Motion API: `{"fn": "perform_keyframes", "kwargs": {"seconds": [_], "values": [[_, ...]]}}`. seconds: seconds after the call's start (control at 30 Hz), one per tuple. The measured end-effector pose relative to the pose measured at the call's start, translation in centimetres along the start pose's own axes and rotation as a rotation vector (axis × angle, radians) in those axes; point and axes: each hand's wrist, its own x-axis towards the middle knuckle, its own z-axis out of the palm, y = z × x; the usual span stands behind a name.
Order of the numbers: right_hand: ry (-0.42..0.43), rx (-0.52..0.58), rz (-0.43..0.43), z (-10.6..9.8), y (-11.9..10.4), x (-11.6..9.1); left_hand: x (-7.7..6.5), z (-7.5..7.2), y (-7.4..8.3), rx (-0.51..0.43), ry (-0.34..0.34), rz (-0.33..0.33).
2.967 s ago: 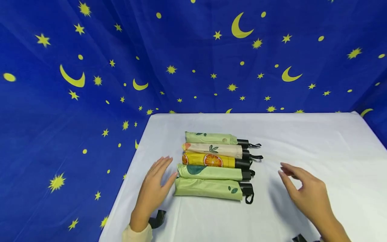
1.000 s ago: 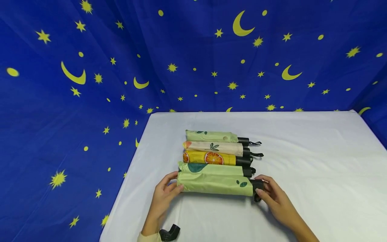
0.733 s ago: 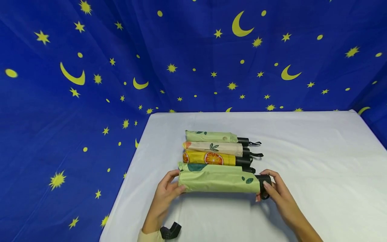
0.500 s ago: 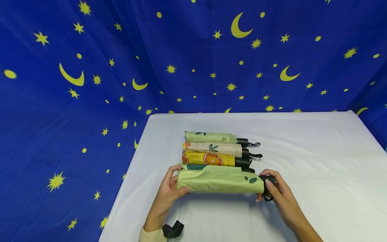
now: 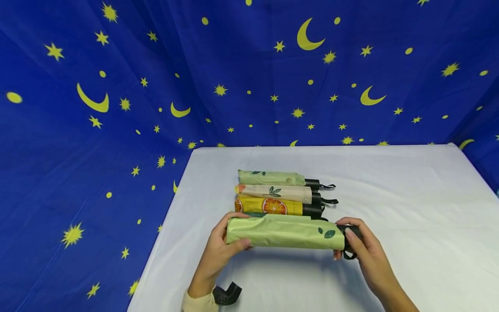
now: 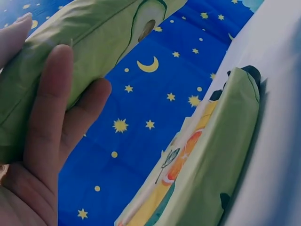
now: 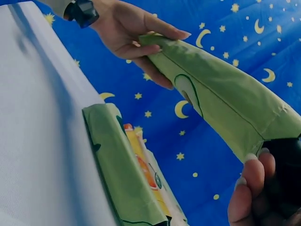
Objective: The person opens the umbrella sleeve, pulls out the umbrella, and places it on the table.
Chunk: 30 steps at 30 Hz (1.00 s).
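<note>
A white tabletop (image 5: pixel 413 208) lies below left grip (image 5: pixel 222 249) and right grip (image 5: pixel 370 253), the folded green umbrella (image 5: pixel 286 233) raised between them, a yellow umbrella (image 5: pixel 278 206) just beyond, left pinching its fabric end, right curled round its black handle (image 7: pixel 284 162).

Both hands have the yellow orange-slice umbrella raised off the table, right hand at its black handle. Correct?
Wrong umbrella: the head view shows they hold a light green umbrella with leaf prints; the yellow umbrella lies in the row on the table. The rest holds: left hand and right hand have it raised, the right at its black handle.
</note>
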Motion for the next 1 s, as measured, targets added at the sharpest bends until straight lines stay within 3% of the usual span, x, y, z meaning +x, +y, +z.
{"fn": "perform_keyframes", "kwargs": {"seconds": [0.17,0.4,0.83,1.0], "values": [[0.045,-0.036,0.010,0.29,0.01,-0.06,-0.07,0.39,-0.02,0.020,0.013,-0.039],[0.074,-0.033,0.011,0.41,0.06,-0.33,-0.18,0.58,-0.02,0.016,0.011,-0.044],[0.058,0.012,-0.058,0.60,0.27,-0.16,-0.34,0.22,0.00,0.008,0.003,-0.002],[0.015,0.048,-0.131,0.36,0.41,-0.36,-0.60,0.08,0.28,0.017,0.005,0.011]]}}
